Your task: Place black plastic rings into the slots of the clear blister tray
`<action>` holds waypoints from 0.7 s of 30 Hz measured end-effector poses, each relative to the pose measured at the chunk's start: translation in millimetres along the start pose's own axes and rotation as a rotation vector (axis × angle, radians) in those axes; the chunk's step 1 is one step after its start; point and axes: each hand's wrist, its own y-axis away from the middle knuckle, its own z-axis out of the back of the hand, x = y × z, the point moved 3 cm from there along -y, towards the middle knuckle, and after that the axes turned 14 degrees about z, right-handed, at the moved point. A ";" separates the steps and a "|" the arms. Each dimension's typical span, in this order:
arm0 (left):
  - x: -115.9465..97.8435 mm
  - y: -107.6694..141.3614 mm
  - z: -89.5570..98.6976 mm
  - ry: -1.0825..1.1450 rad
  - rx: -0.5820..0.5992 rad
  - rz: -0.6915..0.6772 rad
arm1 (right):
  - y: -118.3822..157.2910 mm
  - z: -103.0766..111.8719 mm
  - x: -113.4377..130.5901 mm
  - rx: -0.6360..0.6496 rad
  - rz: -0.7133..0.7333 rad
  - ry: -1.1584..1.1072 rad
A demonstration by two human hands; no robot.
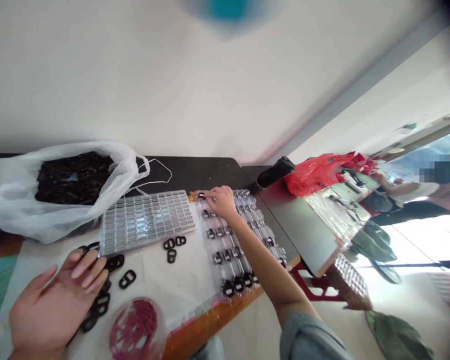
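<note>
My right hand (222,201) reaches to the far left corner of a clear plastic tray (230,270). Its fingers are closed on a small black part (201,195) there. Dark parts sit in several of the tray's compartments; my forearm hides some of the others. My left hand (60,305) lies palm up with loosely bent fingers apart, holding nothing visible. Loose black oval pieces with holes (127,279) lie beside and partly behind it. Between the hands is a flat sheet of small grey rectangular pieces (146,220). Three more black pieces (171,255) lie before it.
A white plastic bag (7,195) full of black pieces stands at the back left. Near the front edge is a clear round tub (159,320) of dark pink strips. To the right are a black roll (275,171), a red bag (315,175) and another person (408,192) at a table.
</note>
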 end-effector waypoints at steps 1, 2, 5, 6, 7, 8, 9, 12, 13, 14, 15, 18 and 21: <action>0.0 0.9 -1.4 0.039 0.005 -0.010 | 0.3 0.1 0.0 -0.002 -0.002 -0.002; 0.1 1.9 -3.1 0.079 0.012 -0.024 | 0.5 -0.1 0.0 -0.002 -0.002 -0.005; 0.2 4.2 -7.2 0.096 0.019 -0.053 | 0.9 -2.4 1.1 0.004 0.008 -0.012; 0.0 4.6 -8.1 0.095 0.028 -0.063 | 0.8 -3.1 1.8 0.005 0.012 -0.013; -0.2 4.9 -8.7 0.093 0.038 -0.073 | 0.6 -3.4 2.5 0.005 0.015 -0.012; -0.4 5.1 -9.2 0.090 0.047 -0.080 | 0.4 -3.2 3.2 0.002 0.015 -0.011; -0.5 5.2 -9.7 0.087 0.061 -0.084 | 0.0 -2.1 4.1 -0.002 0.016 -0.010; -0.2 5.6 -11.7 0.072 0.099 -0.087 | 1.1 7.6 6.0 -0.020 0.008 -0.003; -0.1 5.9 -12.3 0.069 0.109 -0.087 | 3.4 13.4 6.2 -0.029 0.001 0.001; 0.0 6.2 -12.7 0.067 0.117 -0.089 | 7.6 20.5 5.9 -0.042 -0.011 0.006; -0.1 6.6 -13.0 0.063 0.120 -0.094 | 14.2 28.7 5.0 -0.059 -0.031 0.014; -0.5 8.2 -13.3 0.064 0.121 -0.097 | 53.5 55.6 -0.5 -0.144 -0.131 0.048; 1.3 9.8 -14.6 0.069 0.121 -0.054 | 123.0 76.4 -7.8 -0.342 -0.299 0.055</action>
